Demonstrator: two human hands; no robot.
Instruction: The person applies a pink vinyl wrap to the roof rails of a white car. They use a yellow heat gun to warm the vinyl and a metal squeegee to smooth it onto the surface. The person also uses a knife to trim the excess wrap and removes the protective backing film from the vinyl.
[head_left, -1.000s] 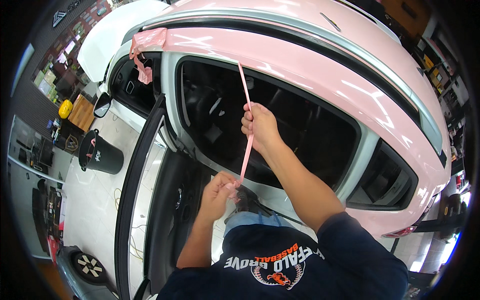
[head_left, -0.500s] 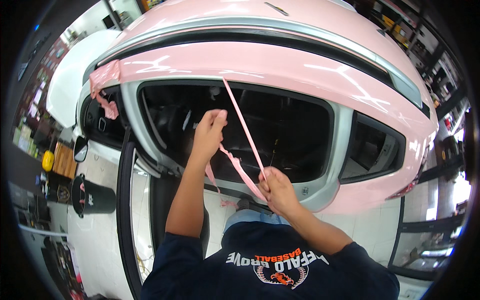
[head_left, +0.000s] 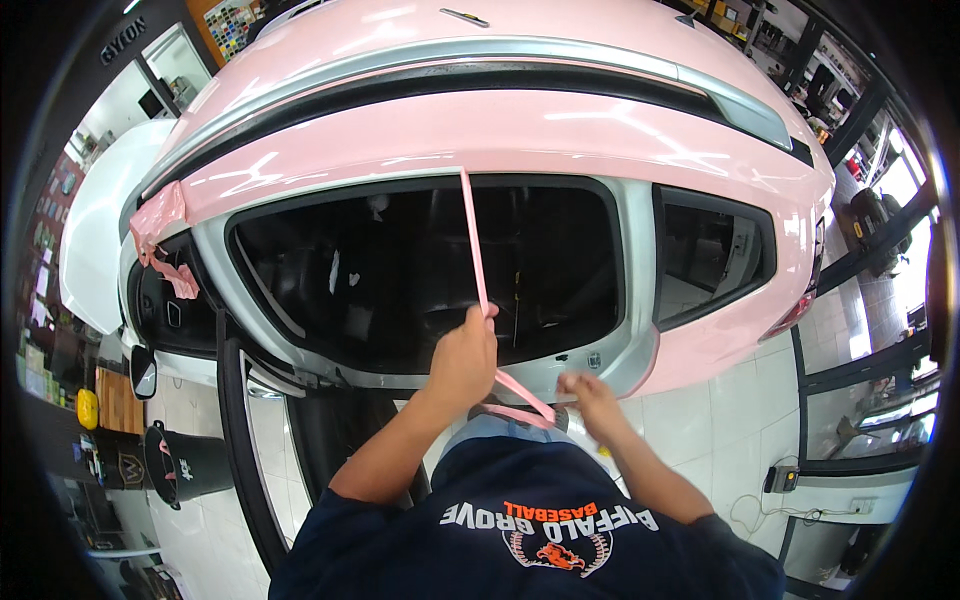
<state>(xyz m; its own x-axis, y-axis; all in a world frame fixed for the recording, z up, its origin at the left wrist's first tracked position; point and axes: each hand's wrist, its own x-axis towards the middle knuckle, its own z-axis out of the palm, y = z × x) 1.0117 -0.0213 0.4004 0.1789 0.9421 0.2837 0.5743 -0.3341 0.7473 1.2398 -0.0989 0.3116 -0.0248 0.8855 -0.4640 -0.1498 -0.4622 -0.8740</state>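
Note:
A narrow pink strip of vinyl film [head_left: 474, 235] runs taut from the pink band above the car's rear door opening [head_left: 400, 260] down to my left hand [head_left: 465, 358]. That hand is closed round it. Below my fingers the loose tail of the strip hangs twisted in front of my waist. My right hand [head_left: 594, 408] is off to the right, near the lower corner of the door opening and apart from the strip. Its fingers look curled but are smeared by motion, so whether anything is in them is unclear.
A crumpled flap of pink film [head_left: 160, 222] hangs at the front door opening. The open rear door [head_left: 240, 450] stands at my left. Beyond it is a black bin [head_left: 188, 465] on the tiled floor. A slim tool [head_left: 464, 17] lies on the roof.
My left hand has come down and right and now grips the taut strip. My right hand has let go of the strip and moved right and down. The view has shifted slightly.

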